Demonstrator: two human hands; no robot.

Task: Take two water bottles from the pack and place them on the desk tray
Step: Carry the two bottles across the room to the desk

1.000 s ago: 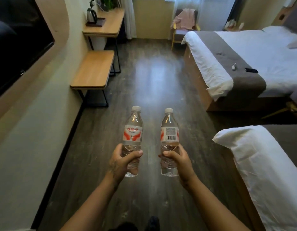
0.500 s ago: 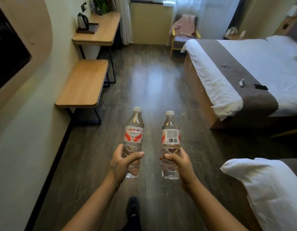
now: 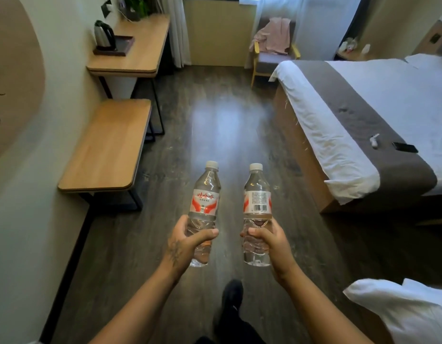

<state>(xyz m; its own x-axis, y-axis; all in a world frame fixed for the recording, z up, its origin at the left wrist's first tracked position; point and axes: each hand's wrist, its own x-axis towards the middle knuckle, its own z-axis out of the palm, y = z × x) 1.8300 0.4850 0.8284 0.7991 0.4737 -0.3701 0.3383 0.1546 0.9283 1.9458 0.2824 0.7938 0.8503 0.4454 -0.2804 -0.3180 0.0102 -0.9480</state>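
I hold two clear water bottles upright in front of me, over the dark wooden floor. My left hand (image 3: pixel 187 242) grips the lower half of the left bottle (image 3: pixel 205 194), which has a red and white label. My right hand (image 3: pixel 269 240) grips the right bottle (image 3: pixel 257 192), barcode side facing me. Both have white caps. Far ahead on the left stands the wooden desk (image 3: pixel 143 53), with a dark tray (image 3: pixel 124 45) on it. A steel kettle (image 3: pixel 103 36) stands on the tray's left part. The pack is out of view.
A low wooden bench (image 3: pixel 108 147) runs along the left wall in front of the desk. A bed (image 3: pixel 364 115) with a phone (image 3: pixel 405 147) on it fills the right. A second bed's corner (image 3: pixel 401 309) lies near right. A chair (image 3: pixel 272 53) stands at the window. My shoe (image 3: pixel 231 294) is on the floor.
I have walked forward down the aisle: the bench, desk and far bed are closer and the near bed has slid out at lower right. Both bottles stay held the same way.
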